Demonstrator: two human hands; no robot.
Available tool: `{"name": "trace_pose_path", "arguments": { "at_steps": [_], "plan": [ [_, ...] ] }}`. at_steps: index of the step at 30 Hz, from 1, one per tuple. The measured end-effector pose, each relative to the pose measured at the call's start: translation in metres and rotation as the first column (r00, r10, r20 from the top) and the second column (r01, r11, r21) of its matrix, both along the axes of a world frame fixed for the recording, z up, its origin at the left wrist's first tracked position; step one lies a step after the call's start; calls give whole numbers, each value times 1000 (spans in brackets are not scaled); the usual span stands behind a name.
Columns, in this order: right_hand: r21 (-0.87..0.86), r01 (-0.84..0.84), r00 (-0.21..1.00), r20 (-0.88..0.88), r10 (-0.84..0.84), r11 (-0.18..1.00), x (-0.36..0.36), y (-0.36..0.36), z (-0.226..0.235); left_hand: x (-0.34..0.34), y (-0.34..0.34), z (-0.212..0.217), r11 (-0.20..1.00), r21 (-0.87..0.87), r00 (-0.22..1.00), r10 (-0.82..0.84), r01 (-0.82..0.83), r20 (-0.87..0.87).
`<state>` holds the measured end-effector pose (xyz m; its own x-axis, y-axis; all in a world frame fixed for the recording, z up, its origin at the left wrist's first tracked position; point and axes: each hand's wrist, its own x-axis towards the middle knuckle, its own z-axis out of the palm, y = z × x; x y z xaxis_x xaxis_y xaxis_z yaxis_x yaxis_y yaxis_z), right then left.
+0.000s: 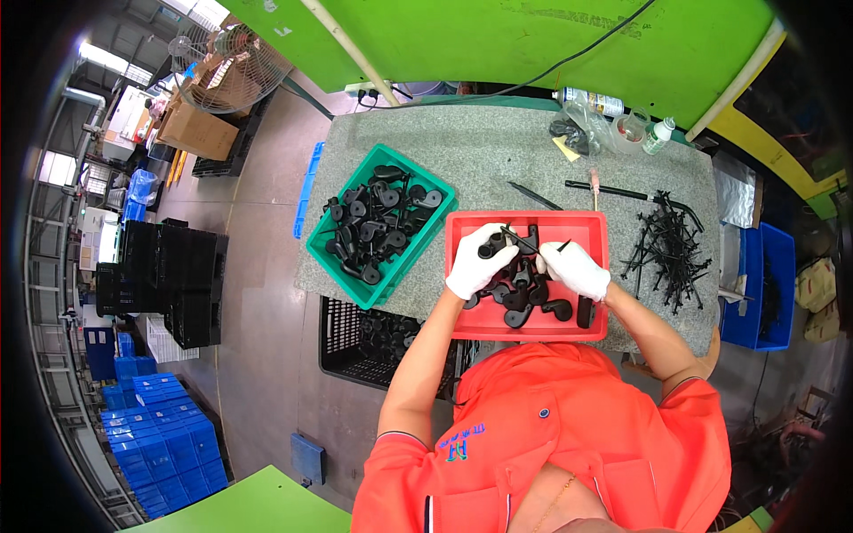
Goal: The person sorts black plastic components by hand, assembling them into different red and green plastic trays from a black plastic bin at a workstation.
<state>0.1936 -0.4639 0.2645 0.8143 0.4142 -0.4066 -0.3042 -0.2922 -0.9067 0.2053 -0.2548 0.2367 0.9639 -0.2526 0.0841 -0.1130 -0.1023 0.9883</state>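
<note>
My left hand point(482, 258), in a white glove, is closed on a black plastic part point(526, 242) with a rounded end and a thin arm. Close beside it, my right hand point(576, 268), also gloved in white, is closed with its fingertips near that part. A short dark tip point(564, 246) sticks out above the right fingers; what it belongs to is hidden. Both hands are over a red tray point(471, 330), where several similar black parts point(517, 315) lie loose. To the left, a green tray point(317, 252) holds a heap of such parts point(373, 233).
Thin black sprues point(671, 253) lie piled on the grey table point(498, 133) at right. Behind the red tray are a black rod point(606, 189), a screwdriver point(594, 180) and a dark pen-like tool point(533, 195). A black crate point(342, 360) stands below the table's left front; a blue bin point(780, 334) is at right.
</note>
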Motion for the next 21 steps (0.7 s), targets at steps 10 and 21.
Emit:
{"name": "trace_pose_path", "arguments": {
  "at_steps": [10, 21],
  "plan": [
    [421, 69, 879, -454, 144, 904, 2, -14, 19, -7, 0, 18, 977, -206, 983, -96, 63, -159],
    [495, 379, 914, -68, -399, 782, 27, 18, -12, -14, -27, -36, 998, -41, 978, -48, 41, -204]
  ]
}}
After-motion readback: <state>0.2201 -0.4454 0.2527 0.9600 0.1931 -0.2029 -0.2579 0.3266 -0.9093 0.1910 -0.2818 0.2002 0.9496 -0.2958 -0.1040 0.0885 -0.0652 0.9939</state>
